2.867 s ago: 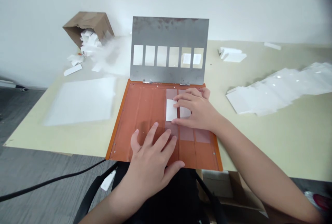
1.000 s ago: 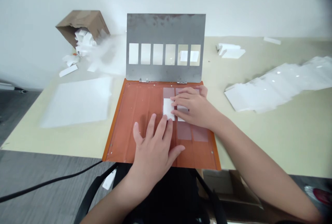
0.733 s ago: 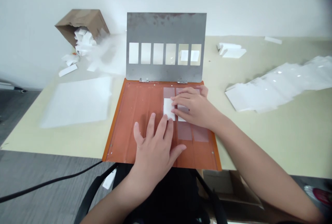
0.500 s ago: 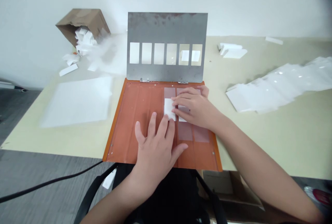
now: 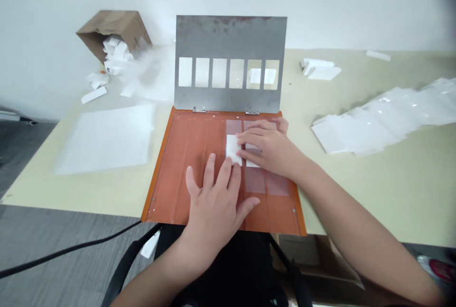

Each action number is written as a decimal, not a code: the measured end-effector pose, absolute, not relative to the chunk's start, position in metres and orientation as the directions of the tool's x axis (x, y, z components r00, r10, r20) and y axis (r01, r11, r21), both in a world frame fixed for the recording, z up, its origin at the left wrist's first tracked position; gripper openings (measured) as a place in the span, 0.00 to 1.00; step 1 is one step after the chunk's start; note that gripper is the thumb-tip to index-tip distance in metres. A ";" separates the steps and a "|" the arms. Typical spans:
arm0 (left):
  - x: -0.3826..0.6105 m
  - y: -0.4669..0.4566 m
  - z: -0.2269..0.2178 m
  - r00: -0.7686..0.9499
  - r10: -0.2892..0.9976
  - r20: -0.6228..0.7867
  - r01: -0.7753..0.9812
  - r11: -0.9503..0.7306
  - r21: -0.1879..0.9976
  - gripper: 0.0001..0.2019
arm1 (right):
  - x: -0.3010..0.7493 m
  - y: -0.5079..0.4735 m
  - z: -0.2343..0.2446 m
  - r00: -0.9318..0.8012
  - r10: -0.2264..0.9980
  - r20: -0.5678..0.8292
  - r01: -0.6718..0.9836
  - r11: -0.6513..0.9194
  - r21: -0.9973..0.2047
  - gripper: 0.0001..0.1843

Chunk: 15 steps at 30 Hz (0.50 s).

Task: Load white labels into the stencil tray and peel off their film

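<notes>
**Two flat hands pressing on an open orange tray**

Lowest in the frame, a black cable [image 5: 71,247] trails over the grey floor at lower left. Just above it, the left hand [image 5: 213,202] lies palm down on the near half of the flat orange hinged tray [image 5: 178,164]. Its fingers are spread and grip nothing, so its weight pins the tray to the pale green table [image 5: 356,193].

The right hand [image 5: 270,148] reaches in from the lower right. Its fingers are straight and close together, and they press down rather than pinch. Their tips rest on a small white rectangular card [image 5: 232,148], which lies in a lengthwise channel right of the tray's centre. A second white card [image 5: 252,163] shows partly beneath the same fingers. Pale translucent film strips [image 5: 254,181] run along these channels, and the cards seem to sit on them, though the hand hides the contact.

Behind the hands, the grey steel lid plate [image 5: 231,36] stands upright on its hinges [image 5: 199,110] at the centre of the frame. This leaves the tray bed open to reach. The plate's six cut-out windows line up with the channels.

A large white sheet [image 5: 107,138] lies at centre left. A fanned pile of clear plastic sleeves [image 5: 377,119] lies at right, within arm's reach. A few stacked white cards [image 5: 318,69] sit further back.

At upper left, a brown cardboard box [image 5: 114,27] lies tipped on its side against the wall, and white slips [image 5: 116,53] spill from its mouth.
</notes>
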<state>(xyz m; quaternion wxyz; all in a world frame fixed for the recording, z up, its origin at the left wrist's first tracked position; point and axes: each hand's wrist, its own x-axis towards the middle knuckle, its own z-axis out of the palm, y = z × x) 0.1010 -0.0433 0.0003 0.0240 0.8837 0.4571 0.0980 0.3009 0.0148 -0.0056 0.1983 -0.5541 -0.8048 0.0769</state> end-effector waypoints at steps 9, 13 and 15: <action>0.103 -0.042 0.000 0.559 0.817 0.141 0.805 -0.576 0.144 0.30 | 0.301 0.015 -0.006 -0.301 0.927 0.225 0.876 0.362 -0.318 0.08; 0.103 -0.042 0.000 0.556 0.820 0.136 0.808 -0.572 0.144 0.30 | 0.301 0.015 -0.006 -0.298 0.931 0.211 0.877 0.354 -0.324 0.08; 0.104 -0.041 0.000 0.556 0.820 0.135 0.808 -0.572 0.142 0.30 | 0.301 0.015 -0.007 -0.298 0.931 0.211 0.880 0.353 -0.318 0.08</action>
